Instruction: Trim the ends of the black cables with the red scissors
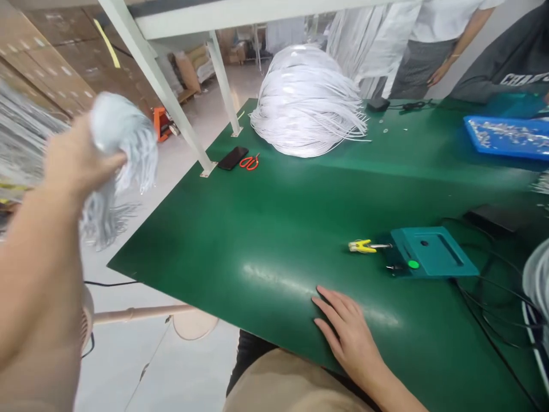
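Observation:
My left hand (75, 154) is raised beyond the table's left edge, wrapped round a bundle of white cables (124, 140) whose loose ends hang down, blurred by motion. On the green table (193, 229), near the front edge, my right hand (349, 335) lies with fingers spread, holding nothing. Ahead and to the right of that hand is a teal device (433, 252) with a yellow clip (362, 246) at its left side. A large coil of white cables (306, 103) rests at the back of the table.
A black phone (233, 158) and red-handled scissors (250, 162) lie by the white frame's legs (165, 97). Far right are a blue tray (510, 137) of small parts and black cords (484, 320). Two people are behind the table. A fan (87, 317) stands lower left.

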The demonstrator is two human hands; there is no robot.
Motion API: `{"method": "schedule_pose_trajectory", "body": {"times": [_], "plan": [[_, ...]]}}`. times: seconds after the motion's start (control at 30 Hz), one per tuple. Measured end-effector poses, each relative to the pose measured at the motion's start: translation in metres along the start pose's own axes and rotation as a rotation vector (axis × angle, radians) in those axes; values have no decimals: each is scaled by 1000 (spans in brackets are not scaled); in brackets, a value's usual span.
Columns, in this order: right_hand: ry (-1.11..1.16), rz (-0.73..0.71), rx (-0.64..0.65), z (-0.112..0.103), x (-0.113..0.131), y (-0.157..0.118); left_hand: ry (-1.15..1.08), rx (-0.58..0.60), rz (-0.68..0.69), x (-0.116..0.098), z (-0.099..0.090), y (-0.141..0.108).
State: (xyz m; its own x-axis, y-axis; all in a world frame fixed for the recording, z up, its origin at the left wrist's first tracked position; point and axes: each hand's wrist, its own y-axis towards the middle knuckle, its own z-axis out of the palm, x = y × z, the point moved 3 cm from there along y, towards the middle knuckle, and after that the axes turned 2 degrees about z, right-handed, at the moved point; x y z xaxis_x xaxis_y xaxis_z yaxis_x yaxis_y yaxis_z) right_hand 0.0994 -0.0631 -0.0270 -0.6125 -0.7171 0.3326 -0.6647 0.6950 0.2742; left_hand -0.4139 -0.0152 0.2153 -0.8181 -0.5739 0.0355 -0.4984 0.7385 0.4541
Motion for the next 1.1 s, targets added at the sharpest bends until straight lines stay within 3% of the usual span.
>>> {"method": "schedule_pose_trajectory", "body": {"times": [0.17, 0.27, 0.33, 0.43, 0.5, 0.6, 0.7, 0.77, 0.93, 1.1], "plan": [[8, -12, -28, 4, -4, 2, -68, 401, 467, -71, 119, -91], [12, -20, -21, 6, -3, 2, -100, 464, 533, -95, 153, -130], [17, -22, -26, 5, -2, 2, -128, 460, 547, -94, 155, -139], [23, -15, -37, 3, 0, 3, -279, 336, 465, -71, 137, -146], [25, -11, -33, 3, 1, 3, -355, 175, 264, -44, 122, -157], [30, -14, -21, 3, 2, 3, -271, -91, -238, 0, 109, -189], [43, -8, -17, 4, 1, 3, -369, 51, -592, 25, 123, -217], [52, -6, -18, 5, 1, 3, -432, 163, -681, 28, 138, -217], [56, -22, -49, 6, 1, 4, -432, 236, -696, 19, 170, -173], [55, -39, -61, 7, 2, 4, -455, 279, -638, 27, 181, -140]]}}
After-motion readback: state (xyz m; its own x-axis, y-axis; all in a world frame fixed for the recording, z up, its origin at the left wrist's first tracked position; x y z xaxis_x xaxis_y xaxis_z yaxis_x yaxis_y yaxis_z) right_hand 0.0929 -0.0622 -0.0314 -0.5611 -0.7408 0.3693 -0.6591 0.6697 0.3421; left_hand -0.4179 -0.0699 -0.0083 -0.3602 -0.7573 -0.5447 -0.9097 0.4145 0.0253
